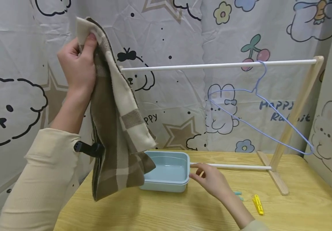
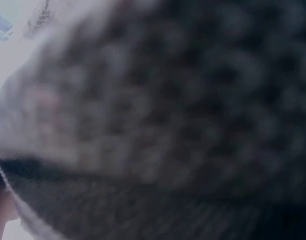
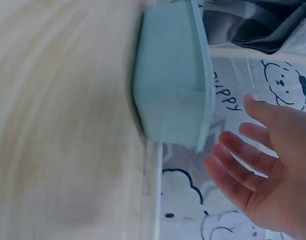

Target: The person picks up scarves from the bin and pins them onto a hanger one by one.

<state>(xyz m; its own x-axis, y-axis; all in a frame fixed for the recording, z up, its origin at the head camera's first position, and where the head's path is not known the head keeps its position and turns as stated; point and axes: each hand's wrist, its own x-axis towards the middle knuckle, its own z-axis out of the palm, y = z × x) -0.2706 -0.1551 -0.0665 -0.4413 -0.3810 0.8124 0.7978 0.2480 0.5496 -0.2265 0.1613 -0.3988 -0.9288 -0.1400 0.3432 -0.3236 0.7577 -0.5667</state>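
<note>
High on the left in the head view, my left hand (image 1: 80, 67) pinches the top of a brown and cream plaid scarf (image 1: 105, 112), thumb in front. The scarf hangs down in folds, its lower part overlapping the left side of a light blue plastic basin (image 1: 164, 186) on the table. Dark, blurred cloth (image 2: 157, 100) fills most of the left wrist view. My right hand (image 1: 212, 181) is beside the basin's right rim, fingers loosely bent and holding nothing. In the right wrist view, the same hand (image 3: 277, 170) has its fingers spread near the basin (image 3: 172, 75).
A rack with a white rail (image 1: 183, 67) and wooden legs stands behind the basin. From its right part hangs a blue wire hanger (image 1: 278, 110). A yellow clothespin (image 1: 258, 205) and teal clips (image 1: 237, 193) lie on the wooden table (image 1: 160, 211). Patterned curtain surrounds the table.
</note>
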